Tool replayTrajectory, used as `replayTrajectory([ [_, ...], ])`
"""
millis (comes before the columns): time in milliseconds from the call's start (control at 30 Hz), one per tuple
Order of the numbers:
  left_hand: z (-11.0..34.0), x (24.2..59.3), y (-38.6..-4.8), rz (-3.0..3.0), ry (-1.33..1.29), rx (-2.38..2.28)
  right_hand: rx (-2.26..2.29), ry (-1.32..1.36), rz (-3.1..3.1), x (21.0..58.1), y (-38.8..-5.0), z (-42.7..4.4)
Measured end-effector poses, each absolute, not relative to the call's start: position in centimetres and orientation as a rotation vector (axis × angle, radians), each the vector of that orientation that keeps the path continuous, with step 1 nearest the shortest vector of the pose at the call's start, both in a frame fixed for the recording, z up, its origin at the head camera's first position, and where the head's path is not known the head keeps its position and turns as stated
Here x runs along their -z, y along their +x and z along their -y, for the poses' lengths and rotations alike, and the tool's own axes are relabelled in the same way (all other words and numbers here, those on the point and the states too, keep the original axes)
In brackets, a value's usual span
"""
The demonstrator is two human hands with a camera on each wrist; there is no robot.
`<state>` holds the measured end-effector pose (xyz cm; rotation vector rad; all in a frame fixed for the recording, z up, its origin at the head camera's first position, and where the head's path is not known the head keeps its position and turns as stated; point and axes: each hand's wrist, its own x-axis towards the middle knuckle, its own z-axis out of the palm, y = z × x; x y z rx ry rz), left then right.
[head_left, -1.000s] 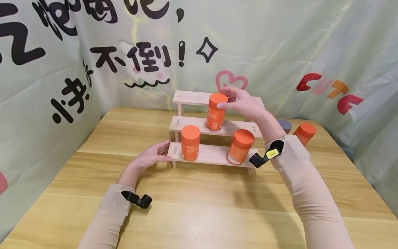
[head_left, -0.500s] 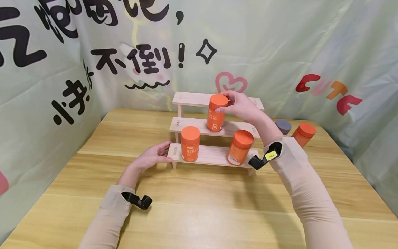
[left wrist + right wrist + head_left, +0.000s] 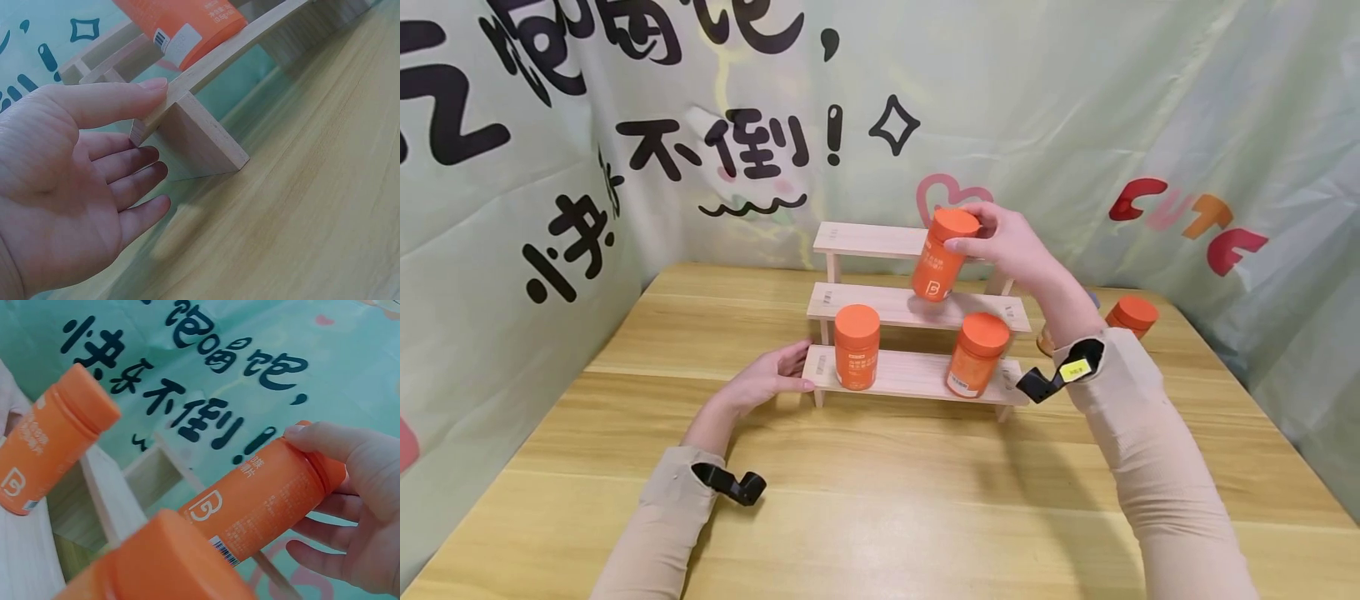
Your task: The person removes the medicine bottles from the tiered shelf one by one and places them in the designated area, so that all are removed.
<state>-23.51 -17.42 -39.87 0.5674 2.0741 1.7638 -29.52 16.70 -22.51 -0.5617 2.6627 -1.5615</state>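
A pale wooden three-step stand (image 3: 910, 375) stands on the table. My left hand (image 3: 767, 379) holds the left end of its lowest step, thumb on the front edge and index finger behind; in the left wrist view the other fingers are loosely bent. My right hand (image 3: 1011, 246) grips an orange jar (image 3: 934, 267) near its cap, between thumb and fingers. That jar leans over the middle step; whether its base touches the wood, I cannot tell. Two more orange jars are on the lowest step, a left jar (image 3: 856, 350) and a right jar (image 3: 977, 358).
Behind my right forearm another orange jar (image 3: 1133, 313) shows on the wooden table (image 3: 880, 500). Beside it is a partly hidden container (image 3: 1045, 340) with a bluish lid. A printed cloth (image 3: 1037, 108) hangs close behind the stand.
My right hand has moved right and slightly up with its orange jar, which has gone from upright on the middle step to tilted. The left hand stays at the stand's end.
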Motion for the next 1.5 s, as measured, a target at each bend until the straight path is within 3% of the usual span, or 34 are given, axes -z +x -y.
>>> replayTrajectory([
  [467,17.4,39.6,-23.3,-2.074,0.557,-1.766,1.904,-0.549,-2.616,19.7,-28.5,-22.7],
  [700,17.4,39.7,-23.4,-2.075,0.559,-1.762,1.821,-0.411,-2.760,19.4,-27.7,-26.4],
  [1133,17.2,39.7,-23.3,-2.062,0.536,-1.768,1.499,-0.033,-3.005,21.9,-25.8,-32.8],
  [1500,17.5,39.9,-23.5,-2.080,0.545,-1.756,1.431,0.004,-3.004,25.2,-24.2,-35.7],
])
